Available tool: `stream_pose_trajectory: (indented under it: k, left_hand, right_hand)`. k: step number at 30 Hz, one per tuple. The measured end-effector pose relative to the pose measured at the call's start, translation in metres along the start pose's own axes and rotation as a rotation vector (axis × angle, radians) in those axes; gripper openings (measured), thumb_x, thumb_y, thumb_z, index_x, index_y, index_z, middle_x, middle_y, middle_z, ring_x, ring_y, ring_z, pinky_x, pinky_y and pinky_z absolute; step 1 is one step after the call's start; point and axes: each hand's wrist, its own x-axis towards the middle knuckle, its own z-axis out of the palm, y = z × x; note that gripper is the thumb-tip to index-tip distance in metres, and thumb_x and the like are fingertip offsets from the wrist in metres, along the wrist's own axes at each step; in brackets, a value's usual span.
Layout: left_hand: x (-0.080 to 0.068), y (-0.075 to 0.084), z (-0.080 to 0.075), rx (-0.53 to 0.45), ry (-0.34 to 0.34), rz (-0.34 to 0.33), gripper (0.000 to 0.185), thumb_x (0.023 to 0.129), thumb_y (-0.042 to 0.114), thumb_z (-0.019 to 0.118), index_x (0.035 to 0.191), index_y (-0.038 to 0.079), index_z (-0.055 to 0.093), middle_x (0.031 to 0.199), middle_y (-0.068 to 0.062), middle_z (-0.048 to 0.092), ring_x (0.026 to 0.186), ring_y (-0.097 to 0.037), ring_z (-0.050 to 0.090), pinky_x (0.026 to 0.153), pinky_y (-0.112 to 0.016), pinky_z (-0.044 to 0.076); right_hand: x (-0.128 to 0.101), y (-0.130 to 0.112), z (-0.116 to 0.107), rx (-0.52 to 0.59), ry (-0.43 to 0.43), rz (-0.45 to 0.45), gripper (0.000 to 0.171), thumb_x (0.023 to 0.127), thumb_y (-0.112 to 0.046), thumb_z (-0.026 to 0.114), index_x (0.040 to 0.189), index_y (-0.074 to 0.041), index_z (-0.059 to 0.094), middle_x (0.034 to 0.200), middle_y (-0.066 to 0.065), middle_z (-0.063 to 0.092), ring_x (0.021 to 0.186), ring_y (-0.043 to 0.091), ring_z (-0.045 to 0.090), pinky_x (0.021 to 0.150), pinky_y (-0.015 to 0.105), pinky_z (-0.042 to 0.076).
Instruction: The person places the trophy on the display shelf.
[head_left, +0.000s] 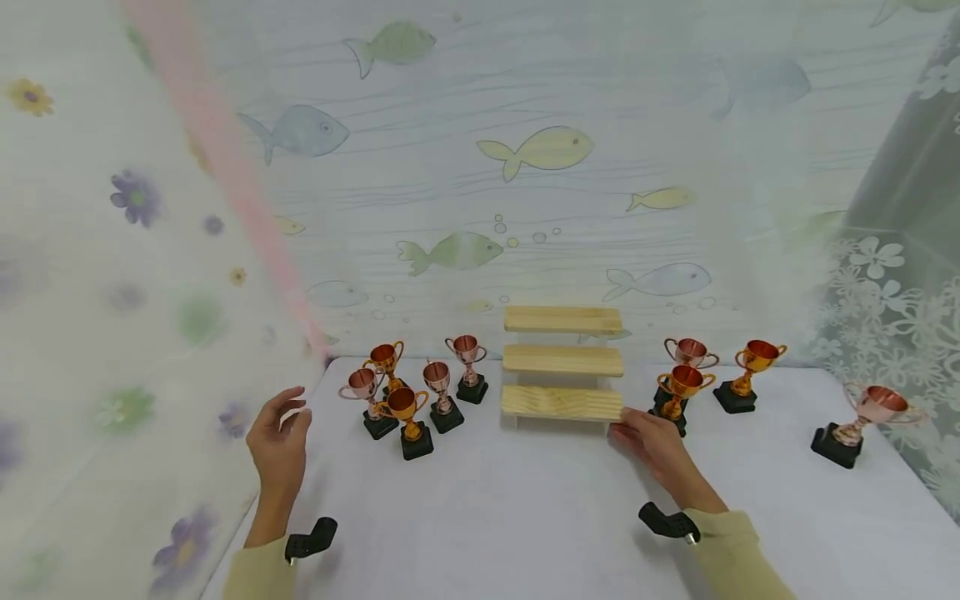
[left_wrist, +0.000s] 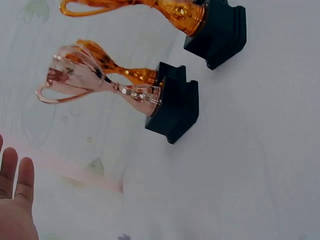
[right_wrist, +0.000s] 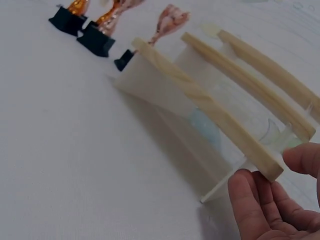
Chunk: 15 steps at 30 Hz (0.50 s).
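Observation:
A three-tier wooden display stand (head_left: 562, 403) with pale plank steps is at the back middle of the table. My right hand (head_left: 658, 454) grips the right end of its lowest step; in the right wrist view the fingers (right_wrist: 248, 205) curl under the plank (right_wrist: 210, 112), with the thumb on the other side. My left hand (head_left: 279, 446) hangs in the air at the left, holding nothing, its fingers loosely bent. Nearest to it are small trophy cups on black bases: a rose-gold trophy (head_left: 363, 385) and a gold trophy (head_left: 405, 406), among several left of the stand.
Right of the stand, a gold trophy (head_left: 686, 383) overlaps a rose-gold trophy (head_left: 691, 350); another gold trophy (head_left: 759, 357) stands beside them. Farther right is a rose-gold trophy (head_left: 879, 406) near the edge of the white table (head_left: 517, 517). A fish-patterned curtain (head_left: 450, 192) hangs behind.

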Motion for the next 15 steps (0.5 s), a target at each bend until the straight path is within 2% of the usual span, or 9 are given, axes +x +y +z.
stream_pose_trajectory:
  k: [3, 6, 9, 12, 15]
  left_hand:
    - [0.003, -0.016, 0.003, 0.047, -0.040, -0.156, 0.036, 0.092, -0.013, 0.060, 0.128, -0.010, 0.061, 0.121, -0.002, 0.066, 0.106, -0.008, 0.060, 0.085, -0.007, 0.052]
    - [0.001, -0.026, 0.010, 0.093, -0.117, -0.250, 0.041, 0.093, -0.009, 0.064, 0.134, -0.003, 0.058, 0.126, 0.000, 0.062, 0.113, -0.010, 0.058, 0.088, -0.006, 0.051]
    - [-0.002, -0.031, 0.020, 0.113, -0.186, -0.281, 0.046, 0.093, -0.006, 0.067, 0.137, -0.002, 0.056, 0.130, -0.004, 0.059, 0.118, -0.017, 0.057, 0.092, -0.009, 0.051]
    - [-0.003, -0.034, 0.027, 0.118, -0.223, -0.291, 0.050, 0.092, -0.003, 0.071, 0.139, -0.001, 0.054, 0.133, -0.010, 0.057, 0.120, -0.021, 0.055, 0.097, -0.011, 0.051]
    - [-0.002, -0.036, 0.033, 0.136, -0.240, -0.301, 0.054, 0.091, 0.001, 0.074, 0.141, 0.002, 0.053, 0.134, -0.012, 0.057, 0.118, -0.017, 0.054, 0.100, -0.013, 0.050]
  right_hand:
    - [0.003, 0.002, -0.001, 0.032, 0.013, 0.014, 0.063, 0.107, -0.026, 0.053, 0.154, 0.011, 0.031, 0.101, -0.007, 0.068, 0.092, 0.002, 0.066, 0.089, 0.019, 0.058]
    - [0.006, 0.004, -0.002, 0.065, 0.034, 0.025, 0.063, 0.106, -0.024, 0.055, 0.154, 0.009, 0.031, 0.099, -0.009, 0.068, 0.091, 0.001, 0.066, 0.087, 0.018, 0.058]
    - [0.009, 0.006, -0.002, 0.089, 0.058, 0.035, 0.062, 0.106, -0.024, 0.056, 0.155, 0.007, 0.033, 0.100, -0.010, 0.067, 0.091, 0.001, 0.066, 0.087, 0.016, 0.057]
    - [0.009, 0.007, -0.002, 0.115, 0.059, 0.049, 0.062, 0.106, -0.025, 0.055, 0.156, 0.004, 0.032, 0.106, -0.008, 0.065, 0.094, 0.001, 0.065, 0.090, 0.017, 0.056]
    - [0.010, 0.008, -0.002, 0.141, 0.062, 0.065, 0.060, 0.107, -0.024, 0.054, 0.157, 0.002, 0.032, 0.111, -0.006, 0.064, 0.096, 0.002, 0.065, 0.092, 0.018, 0.056]
